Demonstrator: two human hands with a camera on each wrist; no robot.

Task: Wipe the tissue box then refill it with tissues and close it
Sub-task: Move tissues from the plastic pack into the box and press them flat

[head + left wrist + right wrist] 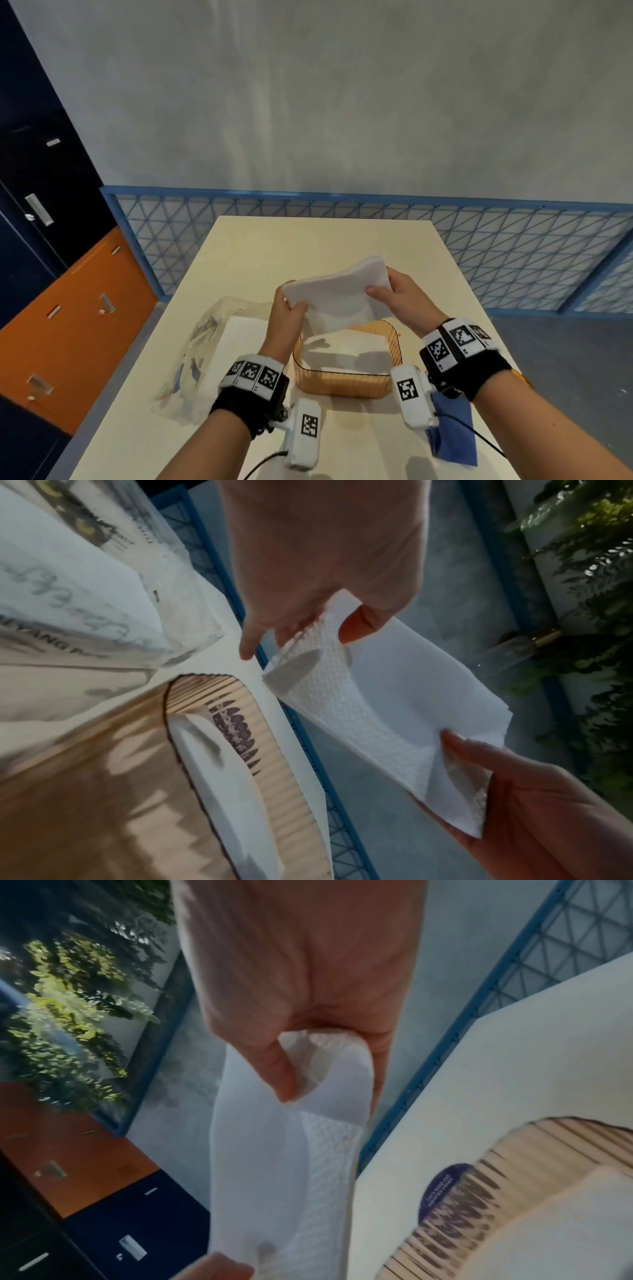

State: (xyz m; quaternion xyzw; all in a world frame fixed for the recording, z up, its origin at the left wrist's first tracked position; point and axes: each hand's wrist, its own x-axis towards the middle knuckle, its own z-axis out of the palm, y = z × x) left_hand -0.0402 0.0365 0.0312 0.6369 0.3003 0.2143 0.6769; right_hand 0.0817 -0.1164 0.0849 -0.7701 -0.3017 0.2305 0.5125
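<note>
Holding a soft white stack of tissues (pixel 337 294) in the air above the open tissue box (pixel 346 382), both hands gripping opposite ends. Left hand (pixel 286 317) pinching the nearer-left end, thumb on top and fingers (pixel 359 623) curled beneath; right hand (pixel 399 296) pinching the far-right end, thumb pressed onto the top sheet, fingers wrapped under. Showing an embossed, dimpled texture on the underside of the paper in the wrist views, the stack sagging slightly in the middle. Sitting near the middle of the pale, smooth tabletop (pixel 308 236), toward its near edge: the box, a translucent amber plastic tub with ribbed vertical walls, rounded corners and a dark rim, lid off, a white layer lying inside. Lying just left of the box, towards the left edge: a crinkled clear plastic wrapper (pixel 202 346) with printed lettering. Resting by the near right edge, under the right wrist: a folded blue cloth (pixel 454 435).
</note>
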